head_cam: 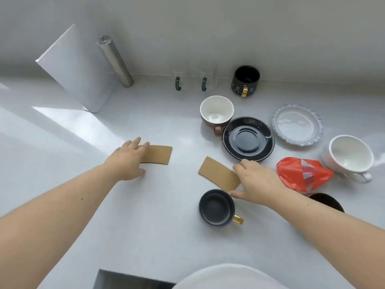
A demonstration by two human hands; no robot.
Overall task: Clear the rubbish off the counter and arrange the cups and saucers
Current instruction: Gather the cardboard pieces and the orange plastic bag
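Two brown cardboard sleeves lie flat on the white counter [145, 215]. My left hand [127, 161] rests, fingers spread, on the left sleeve [159, 154]. My right hand [257, 182] lies over the right end of the other sleeve [218, 175], fingers apart. A red plastic bag [302, 174] sits just right of that hand. Around them stand a black cup with a gold handle [217, 207], a black saucer [248, 138], a brown cup with white inside [216, 112], a patterned glass saucer [297, 124], a white cup [351, 156] and a black mug [245, 81].
Two clear glass cups with green handles [178, 82] stand by the back wall. A steel cylinder [115, 61] and a white board [77, 67] lean at the back left. A dark brown cup [327, 202] hides partly under my right forearm. A sink opening [129, 280] lies at the front edge.
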